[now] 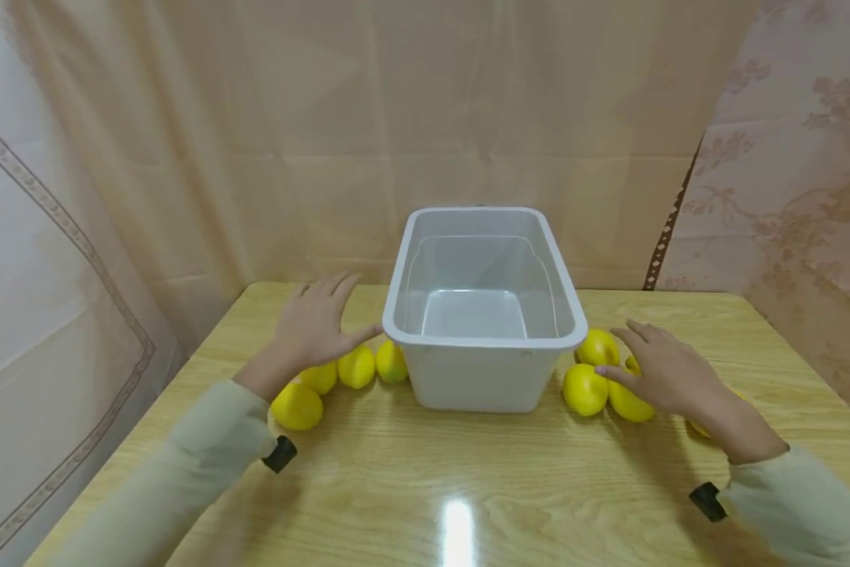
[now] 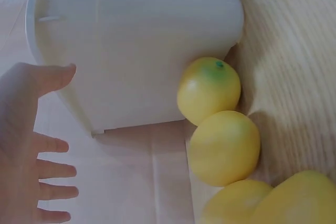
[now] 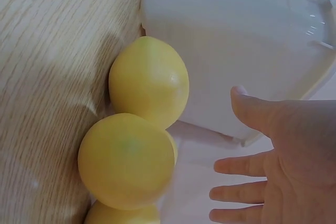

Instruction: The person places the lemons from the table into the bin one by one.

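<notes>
A pale grey plastic bin (image 1: 484, 376) stands upright on the table, its inside bare. My left hand (image 1: 316, 323) hovers left of it with fingers straight and spread, the thumb near the rim. Below that hand several yellow lemon-like fruits (image 1: 357, 367) lie in a row against the bin's left side; one (image 2: 209, 90) shows a green tip in the left wrist view. On the other side my right hand (image 1: 669, 370) is held over more yellow fruits (image 1: 585, 390), fingers extended. Nothing is in either hand. The right hand partly hides some fruits.
The wooden table (image 1: 396, 480) has a bright light reflection near its front. Beige curtain cloth (image 1: 311, 157) hangs behind it, and patterned cloth (image 1: 807, 157) hangs at the right. A dark band piece (image 1: 280, 454) sits at the left wrist.
</notes>
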Tool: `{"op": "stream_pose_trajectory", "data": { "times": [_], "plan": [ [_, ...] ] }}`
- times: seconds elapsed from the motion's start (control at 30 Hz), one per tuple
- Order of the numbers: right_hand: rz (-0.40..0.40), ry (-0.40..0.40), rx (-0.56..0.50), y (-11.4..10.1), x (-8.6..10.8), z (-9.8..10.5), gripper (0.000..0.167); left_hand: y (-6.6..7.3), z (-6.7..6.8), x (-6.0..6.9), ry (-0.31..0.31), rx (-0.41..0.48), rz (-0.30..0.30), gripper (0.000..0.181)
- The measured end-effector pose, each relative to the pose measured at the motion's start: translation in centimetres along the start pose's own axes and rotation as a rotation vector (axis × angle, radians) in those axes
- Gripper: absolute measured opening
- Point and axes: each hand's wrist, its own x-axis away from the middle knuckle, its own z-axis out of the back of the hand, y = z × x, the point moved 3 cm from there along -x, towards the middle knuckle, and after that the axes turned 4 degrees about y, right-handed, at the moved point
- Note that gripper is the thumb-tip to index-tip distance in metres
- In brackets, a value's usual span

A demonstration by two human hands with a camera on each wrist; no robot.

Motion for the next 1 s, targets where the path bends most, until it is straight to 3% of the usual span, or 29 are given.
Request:
{"op": "stream_pose_trajectory", "data": {
  "times": [0.37,0.67,1.0],
  "plan": [
    [-0.014,-0.024,-0.03,-0.3,-0.1,0.4,0.077,-0.5,0.3,-1.5,-0.123,0.138,0.043,0.083],
    [0.001,-0.028,-0.052,-0.5,-0.1,0.2,0.076,-1.0,0.1,-2.6,-0.209,0.402,0.162,0.072],
    [0.013,-0.055,-0.052,-0.9,-0.3,0.5,0.077,-0.5,0.8,-3.8,-0.263,0.621,0.225,0.069]
  ]
}}
